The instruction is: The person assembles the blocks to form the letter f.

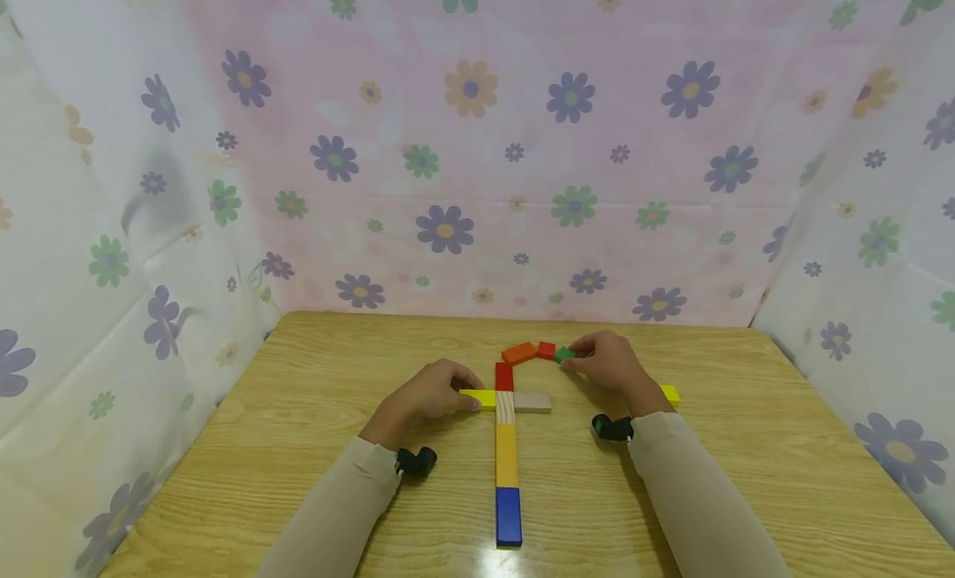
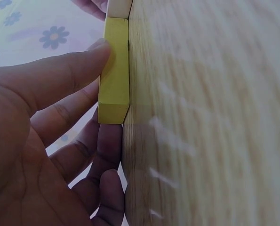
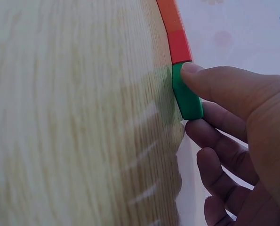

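Observation:
My left hand (image 1: 433, 391) pinches a yellow block (image 2: 115, 70) between thumb and fingers, its far end against a column of blocks. The green block (image 3: 188, 96) is pinched by my right hand (image 1: 608, 364) and meets a small red block (image 1: 546, 350). An orange block (image 1: 519, 352) continues that curved row to the left. Down the column come a red block (image 1: 504, 376), a striped plain wooden block (image 1: 505, 408), an amber block (image 1: 506, 455) and a blue block (image 1: 509, 516). A pale wooden block (image 1: 533, 403) sticks out to the column's right, opposite the yellow one.
Another yellow block (image 1: 671, 394) lies on the wooden table (image 1: 298, 445), partly behind my right wrist. Flower-patterned cloth (image 1: 507, 147) hangs behind the table and along both sides. Each wrist carries a small black camera (image 1: 416, 462).

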`<action>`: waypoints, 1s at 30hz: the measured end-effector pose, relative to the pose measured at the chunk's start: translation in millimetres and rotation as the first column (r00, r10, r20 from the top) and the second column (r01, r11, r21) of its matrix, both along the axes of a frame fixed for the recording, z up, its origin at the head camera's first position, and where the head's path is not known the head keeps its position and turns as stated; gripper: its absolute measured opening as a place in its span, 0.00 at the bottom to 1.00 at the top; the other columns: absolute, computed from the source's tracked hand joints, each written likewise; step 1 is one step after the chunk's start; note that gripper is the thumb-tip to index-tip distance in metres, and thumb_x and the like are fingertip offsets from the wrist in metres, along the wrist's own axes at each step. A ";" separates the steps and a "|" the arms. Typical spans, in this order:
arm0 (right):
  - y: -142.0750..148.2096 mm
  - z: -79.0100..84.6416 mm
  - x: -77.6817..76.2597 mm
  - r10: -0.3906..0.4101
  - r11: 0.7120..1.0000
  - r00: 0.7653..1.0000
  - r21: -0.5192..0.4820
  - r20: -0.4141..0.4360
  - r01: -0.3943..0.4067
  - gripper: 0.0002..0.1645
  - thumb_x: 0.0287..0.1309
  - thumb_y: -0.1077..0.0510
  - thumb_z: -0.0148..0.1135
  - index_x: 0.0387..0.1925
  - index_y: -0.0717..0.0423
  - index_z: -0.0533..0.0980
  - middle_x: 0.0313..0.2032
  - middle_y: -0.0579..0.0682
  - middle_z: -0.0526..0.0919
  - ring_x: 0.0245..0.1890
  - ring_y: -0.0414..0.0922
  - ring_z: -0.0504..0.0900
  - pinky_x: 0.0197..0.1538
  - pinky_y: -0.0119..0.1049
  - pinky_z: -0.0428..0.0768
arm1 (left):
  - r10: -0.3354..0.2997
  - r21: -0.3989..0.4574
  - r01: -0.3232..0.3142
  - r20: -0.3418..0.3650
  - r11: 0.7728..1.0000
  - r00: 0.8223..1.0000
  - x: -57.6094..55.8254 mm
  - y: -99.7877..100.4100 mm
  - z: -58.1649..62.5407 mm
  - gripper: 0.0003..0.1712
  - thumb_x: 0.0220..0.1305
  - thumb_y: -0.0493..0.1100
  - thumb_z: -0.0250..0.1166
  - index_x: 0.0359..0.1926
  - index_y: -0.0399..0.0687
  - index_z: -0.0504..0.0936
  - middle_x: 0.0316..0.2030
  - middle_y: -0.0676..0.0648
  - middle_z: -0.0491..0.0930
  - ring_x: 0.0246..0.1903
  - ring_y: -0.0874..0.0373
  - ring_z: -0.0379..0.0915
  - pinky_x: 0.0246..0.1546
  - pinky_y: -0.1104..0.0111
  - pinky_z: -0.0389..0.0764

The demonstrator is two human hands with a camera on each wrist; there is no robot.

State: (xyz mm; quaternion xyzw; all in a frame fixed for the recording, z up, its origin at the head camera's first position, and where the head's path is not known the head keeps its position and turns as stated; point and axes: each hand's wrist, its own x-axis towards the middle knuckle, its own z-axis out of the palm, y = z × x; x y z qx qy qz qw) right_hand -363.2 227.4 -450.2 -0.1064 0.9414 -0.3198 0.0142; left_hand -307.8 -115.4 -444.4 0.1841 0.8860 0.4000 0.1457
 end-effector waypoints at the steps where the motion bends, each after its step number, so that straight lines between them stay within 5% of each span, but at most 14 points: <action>1: -0.1 0.3 0.0 0.001 1.000 1.000 0.002 -0.002 -0.001 0.25 0.62 0.45 0.74 0.54 0.56 0.85 0.44 0.51 0.88 0.44 0.49 0.84 0.50 0.48 0.84 | -0.001 0.001 0.001 0.000 1.000 1.000 0.2 0.1 0.4 0.11 0.66 0.42 0.73 0.49 0.52 0.89 0.45 0.53 0.86 0.44 0.58 0.79 0.47 0.63 0.82; 30: -0.4 9.2 5.2 0.018 0.999 1.000 0.047 0.008 -0.018 0.29 0.62 0.43 0.73 0.59 0.55 0.82 0.47 0.53 0.86 0.48 0.51 0.83 0.50 0.51 0.83 | -0.006 -0.008 0.006 -0.011 1.000 1.000 -1.2 0.2 -0.8 0.10 0.65 0.42 0.74 0.47 0.53 0.90 0.43 0.53 0.87 0.41 0.58 0.78 0.42 0.65 0.82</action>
